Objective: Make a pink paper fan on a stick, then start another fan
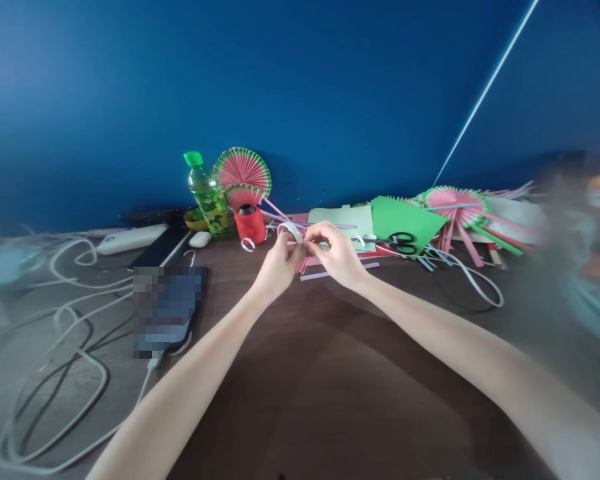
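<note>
The left hand (279, 267) has a curled white band (291, 231) clamped between its thumb and fingers, and the right hand (333, 253) meets it there, thumb and forefinger pinched together on the band's right end; the exact contact is too small to make out. The band is held up above the dark table (320, 373), between the two hands, its loop arching over the left fingertips. Just beyond lies a purple strip (340, 271), with a pale sheet (345, 217) and a bright green sheet (410, 223) behind, and black-handled scissors (403, 243) in front of the green one. To the left of the hands stands a red cylinder (250, 225) with a dark round top; whether it is hollow or holds anything, I cannot tell. A small white ring (248, 245) is at its front. Next to it is a plastic bottle (211, 207), its green cap (193, 159) on; the printed label hides how full it is. A small closed white case (200, 239) sits by its base, contents out of sight. Behind the cylinder rises a pink pleated fan (243, 173) edged in green, and another pleated fan (455, 203) lies to the right among paper strips. Farther left are a phone (173, 310) and looping white cables (103, 377).
</note>
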A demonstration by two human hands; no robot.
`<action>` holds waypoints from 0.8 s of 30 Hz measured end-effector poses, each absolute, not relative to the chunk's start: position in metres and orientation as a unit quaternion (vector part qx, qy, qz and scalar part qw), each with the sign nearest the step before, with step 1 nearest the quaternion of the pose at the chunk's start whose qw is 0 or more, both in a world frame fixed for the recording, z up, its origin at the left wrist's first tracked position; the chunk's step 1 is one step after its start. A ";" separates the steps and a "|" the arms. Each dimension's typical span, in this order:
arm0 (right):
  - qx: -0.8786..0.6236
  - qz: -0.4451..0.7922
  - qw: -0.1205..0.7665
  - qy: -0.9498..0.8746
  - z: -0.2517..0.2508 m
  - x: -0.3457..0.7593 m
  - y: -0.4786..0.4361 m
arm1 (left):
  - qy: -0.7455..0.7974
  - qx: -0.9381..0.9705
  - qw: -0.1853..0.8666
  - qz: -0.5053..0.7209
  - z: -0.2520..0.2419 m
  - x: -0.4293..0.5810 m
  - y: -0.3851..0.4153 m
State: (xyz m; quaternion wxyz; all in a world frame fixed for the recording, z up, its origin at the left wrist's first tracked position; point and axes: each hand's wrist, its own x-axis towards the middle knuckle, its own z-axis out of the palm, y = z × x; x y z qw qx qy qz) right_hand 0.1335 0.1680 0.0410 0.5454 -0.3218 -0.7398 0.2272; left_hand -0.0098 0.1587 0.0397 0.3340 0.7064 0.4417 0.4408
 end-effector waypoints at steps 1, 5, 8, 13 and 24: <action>-0.323 0.231 0.545 -0.738 0.041 0.133 0.168 | 0.448 0.708 0.323 0.439 0.041 -0.009 0.157; -0.332 0.284 0.539 -0.720 0.040 0.132 0.169 | 0.466 0.708 0.302 0.436 0.043 -0.009 0.155; -0.335 0.330 0.536 -0.701 0.039 0.132 0.170 | 0.468 0.708 0.308 0.430 0.043 -0.009 0.156; -0.347 0.341 0.519 -0.703 0.042 0.134 0.169 | 0.465 0.685 0.359 0.431 0.047 -0.008 0.157; -0.339 0.313 0.527 -0.713 0.045 0.135 0.169 | 0.452 0.697 0.365 0.420 0.049 -0.006 0.155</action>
